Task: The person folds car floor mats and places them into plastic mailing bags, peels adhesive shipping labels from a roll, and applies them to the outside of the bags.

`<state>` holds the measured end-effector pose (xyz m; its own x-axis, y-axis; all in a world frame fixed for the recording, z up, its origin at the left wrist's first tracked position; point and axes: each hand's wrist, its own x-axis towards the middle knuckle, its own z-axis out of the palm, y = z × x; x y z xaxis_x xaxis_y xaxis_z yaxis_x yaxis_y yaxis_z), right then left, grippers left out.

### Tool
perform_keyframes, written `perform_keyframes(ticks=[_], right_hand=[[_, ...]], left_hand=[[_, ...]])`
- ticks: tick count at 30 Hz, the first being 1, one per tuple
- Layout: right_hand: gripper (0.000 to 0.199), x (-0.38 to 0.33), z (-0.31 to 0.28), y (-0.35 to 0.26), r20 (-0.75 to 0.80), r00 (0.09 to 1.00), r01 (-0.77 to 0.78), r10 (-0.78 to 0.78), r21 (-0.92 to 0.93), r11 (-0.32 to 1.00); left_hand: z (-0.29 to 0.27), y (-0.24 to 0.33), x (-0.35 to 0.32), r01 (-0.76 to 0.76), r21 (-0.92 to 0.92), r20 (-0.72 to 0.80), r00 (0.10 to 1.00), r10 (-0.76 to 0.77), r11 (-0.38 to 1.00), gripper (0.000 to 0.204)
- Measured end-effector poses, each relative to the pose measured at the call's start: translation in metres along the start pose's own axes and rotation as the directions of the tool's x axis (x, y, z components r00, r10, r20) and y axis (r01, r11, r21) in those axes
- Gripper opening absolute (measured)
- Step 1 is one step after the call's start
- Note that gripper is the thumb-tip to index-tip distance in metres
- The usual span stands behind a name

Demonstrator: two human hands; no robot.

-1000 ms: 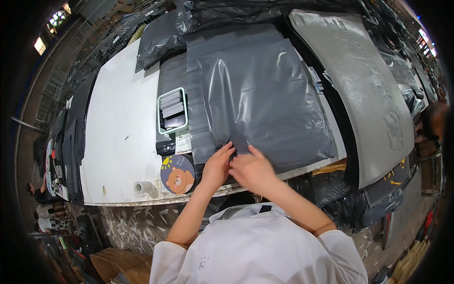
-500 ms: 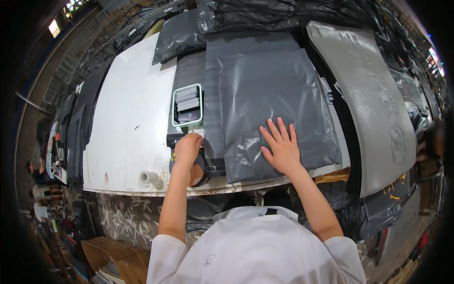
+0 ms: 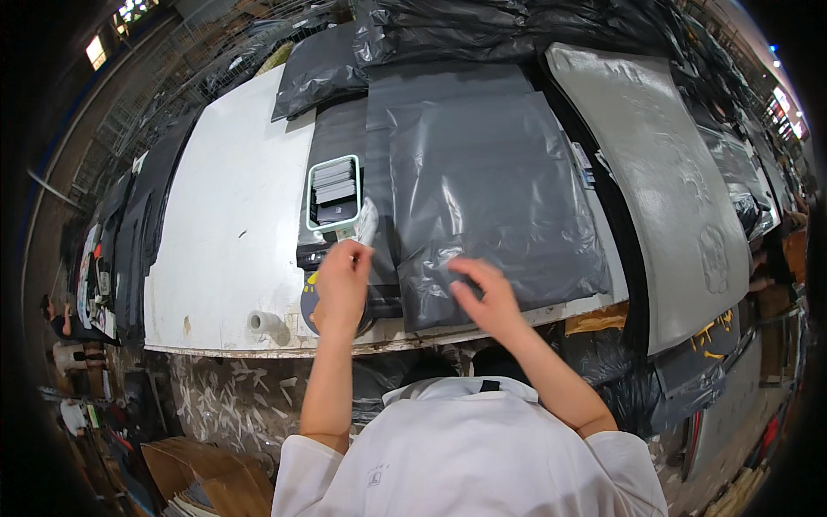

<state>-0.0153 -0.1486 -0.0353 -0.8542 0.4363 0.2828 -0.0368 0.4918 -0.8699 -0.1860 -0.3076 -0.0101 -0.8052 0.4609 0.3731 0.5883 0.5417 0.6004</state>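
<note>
left hand [image 3: 342, 284] is closed in a pinch on a small pale slip or label [image 3: 367, 222] that sticks up from the fingertips, just near of the white-rimmed tray [image 3: 334, 196] of dark cards or labels. can't tell if it's paper or a peel-off backing. right hand [image 3: 482, 297] is spread, palm down, fingers loosely curled, over the near edge of the big grey poly mailer bag [image 3: 482, 185]; looks blurred, and contact with the film can't be confirmed.

the mailer lies flat on the white worktable [image 3: 228, 233], centre-right, open end near the table's near edge. it sits on top of a stack of similar dark bags. a round tape roll or disc [image 3: 312, 297] is mostly hidden under the left wrist. a small white roll core [image 3: 261, 321] sits left of it at the near table edge.

further out: a long light-grey bag [image 3: 668, 189] runs along the right side, black bags heaped at the far edge [image 3: 482, 26], cardboard [image 3: 185, 470] on the floor near left.

judgement: step in hand is picking a label from the tray while the other hand steadies the bag. next move needs the slip carried right onto the mailer, with the film held flat and wrinkle-free so it seats square.
</note>
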Motion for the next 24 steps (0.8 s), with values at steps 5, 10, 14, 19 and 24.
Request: perform_keyframes(ticks=[5, 10, 14, 19, 24], right_hand=[[0.022, -0.009, 0.021, -0.021, 0.068, 0.886, -0.345, 0.459, 0.759, 0.552], [0.022, -0.006, -0.022, -0.050, -0.080, 0.910, -0.232, 0.407, 0.717, 0.658], [0.022, -0.009, -0.033, -0.067, -0.111, 0.917, -0.215, 0.382, 0.671, 0.710], [0.023, -0.012, -0.036, -0.075, -0.125, 0.918, -0.201, 0.376, 0.670, 0.715], [0.027, -0.013, -0.033, -0.075, -0.146, 0.923, -0.179, 0.357, 0.656, 0.733]], left_hand=[[0.013, 0.061, -0.050, -0.513, -0.225, 0.138, 0.825, 0.548, 0.828, 0.020], [-0.002, 0.085, -0.062, 0.067, -0.534, 0.196, 0.980, 0.046, 0.843, 0.018], [-0.008, 0.082, -0.064, 0.416, -0.746, 0.481, 0.876, -0.010, 0.520, 0.014], [-0.013, 0.085, -0.062, 0.506, -0.742, 0.568, 0.823, 0.012, 0.440, 0.012], [-0.011, 0.084, -0.062, 0.442, -0.740, 0.522, 0.853, 0.018, 0.506, 0.008]])
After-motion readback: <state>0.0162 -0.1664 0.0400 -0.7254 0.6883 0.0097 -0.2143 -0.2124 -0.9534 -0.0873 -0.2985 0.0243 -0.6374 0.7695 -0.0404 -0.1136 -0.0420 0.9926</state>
